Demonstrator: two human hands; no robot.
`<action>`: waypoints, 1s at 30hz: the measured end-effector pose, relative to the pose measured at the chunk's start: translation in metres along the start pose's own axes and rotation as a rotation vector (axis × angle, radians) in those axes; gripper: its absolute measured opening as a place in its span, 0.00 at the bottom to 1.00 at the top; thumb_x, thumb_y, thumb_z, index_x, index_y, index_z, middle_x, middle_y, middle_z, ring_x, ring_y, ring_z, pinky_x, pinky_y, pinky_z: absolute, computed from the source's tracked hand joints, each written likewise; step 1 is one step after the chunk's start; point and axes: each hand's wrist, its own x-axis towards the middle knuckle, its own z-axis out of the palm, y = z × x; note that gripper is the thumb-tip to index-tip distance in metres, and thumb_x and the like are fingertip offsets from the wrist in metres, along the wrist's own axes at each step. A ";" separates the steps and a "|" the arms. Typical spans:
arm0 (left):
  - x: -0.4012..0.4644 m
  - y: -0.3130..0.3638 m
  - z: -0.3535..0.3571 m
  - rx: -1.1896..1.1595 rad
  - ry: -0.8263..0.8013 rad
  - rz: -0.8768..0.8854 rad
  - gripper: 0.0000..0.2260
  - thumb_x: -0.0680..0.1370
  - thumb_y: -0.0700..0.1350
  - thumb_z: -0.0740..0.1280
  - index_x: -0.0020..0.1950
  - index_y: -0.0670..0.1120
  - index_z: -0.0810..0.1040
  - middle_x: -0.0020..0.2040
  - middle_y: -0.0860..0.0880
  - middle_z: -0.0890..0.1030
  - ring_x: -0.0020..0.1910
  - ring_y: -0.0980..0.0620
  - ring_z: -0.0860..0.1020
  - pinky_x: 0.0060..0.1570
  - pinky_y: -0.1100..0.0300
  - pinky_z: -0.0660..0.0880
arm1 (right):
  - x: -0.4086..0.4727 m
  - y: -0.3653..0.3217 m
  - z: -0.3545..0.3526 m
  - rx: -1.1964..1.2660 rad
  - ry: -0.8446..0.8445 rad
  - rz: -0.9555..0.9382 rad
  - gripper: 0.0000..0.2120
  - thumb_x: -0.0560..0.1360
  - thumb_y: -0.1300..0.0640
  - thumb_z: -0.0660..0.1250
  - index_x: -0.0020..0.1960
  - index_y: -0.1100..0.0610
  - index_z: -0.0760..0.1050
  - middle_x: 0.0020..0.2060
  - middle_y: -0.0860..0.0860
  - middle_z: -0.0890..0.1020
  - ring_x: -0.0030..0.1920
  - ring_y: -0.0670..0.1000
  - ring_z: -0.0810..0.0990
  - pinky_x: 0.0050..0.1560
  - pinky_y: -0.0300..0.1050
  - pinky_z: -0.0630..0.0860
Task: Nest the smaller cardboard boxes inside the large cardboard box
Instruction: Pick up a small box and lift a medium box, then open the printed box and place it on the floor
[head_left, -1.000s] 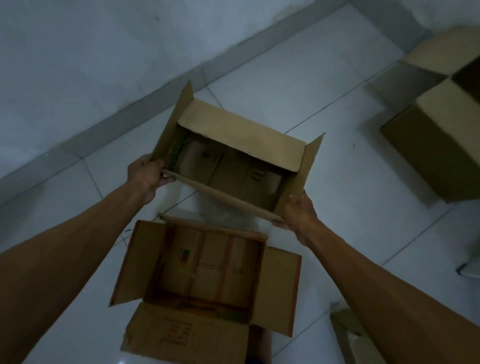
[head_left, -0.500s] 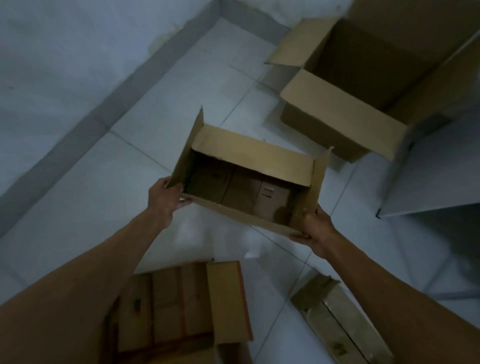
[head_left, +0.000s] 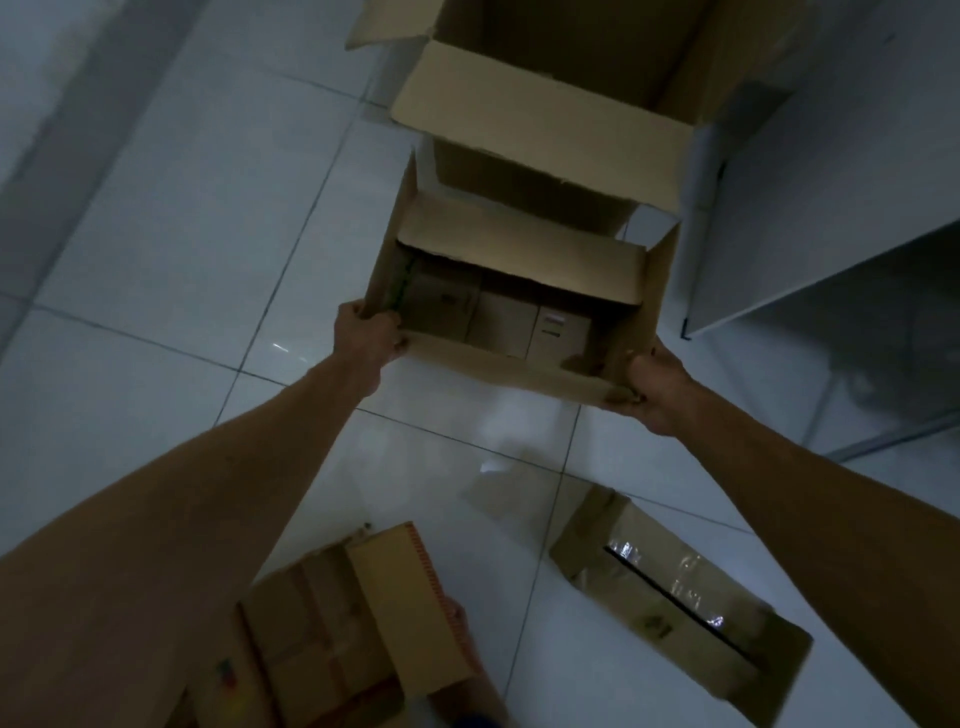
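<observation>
Down at the lower left, an open box (head_left: 332, 618) lies on the tiled floor (head_left: 156, 249), one flap with a red-striped edge turned up, and a bare foot (head_left: 467, 670) shows just beside it; above that, the left hand (head_left: 371, 338) grips the near left corner of the smaller box (head_left: 519, 291), fingers curled round the edge of its side flap; this smaller box is held in the air between both hands, open top facing the camera, its four flaps spread and its inside dim, with pale panels showing at the bottom; its far flap sits just in front of the large box (head_left: 540, 119), which stands open on the floor beyond, one wide flap folded toward the viewer and the interior dark; whether the two boxes touch cannot be told; the right hand (head_left: 652, 392) clamps the near right corner of the smaller box, thumb on top and fingers wrapped underneath; lower right, a flattened box (head_left: 680, 597) with shiny tape along its seam lies on the tiles, well apart from the held one; at the far right a pale cabinet (head_left: 831, 171) stands close beside the large box.
</observation>
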 end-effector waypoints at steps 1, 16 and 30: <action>0.001 -0.001 0.007 0.011 0.003 0.012 0.25 0.80 0.33 0.64 0.75 0.42 0.63 0.58 0.47 0.72 0.52 0.46 0.77 0.53 0.52 0.81 | 0.004 0.001 -0.002 0.009 0.006 -0.002 0.30 0.84 0.67 0.54 0.79 0.39 0.62 0.72 0.54 0.73 0.60 0.59 0.78 0.62 0.65 0.79; -0.032 -0.005 -0.006 0.100 0.013 -0.076 0.28 0.81 0.47 0.67 0.79 0.46 0.62 0.68 0.46 0.71 0.65 0.43 0.74 0.58 0.47 0.80 | -0.014 0.049 -0.008 0.005 0.077 -0.100 0.33 0.84 0.45 0.60 0.83 0.44 0.46 0.82 0.50 0.56 0.79 0.55 0.62 0.78 0.56 0.63; -0.192 -0.091 -0.145 0.057 0.224 -0.113 0.17 0.82 0.46 0.63 0.70 0.43 0.75 0.57 0.45 0.78 0.59 0.44 0.78 0.63 0.45 0.77 | -0.127 0.088 -0.003 -0.640 -0.188 -0.234 0.27 0.84 0.43 0.58 0.80 0.51 0.63 0.78 0.53 0.67 0.75 0.55 0.69 0.76 0.48 0.65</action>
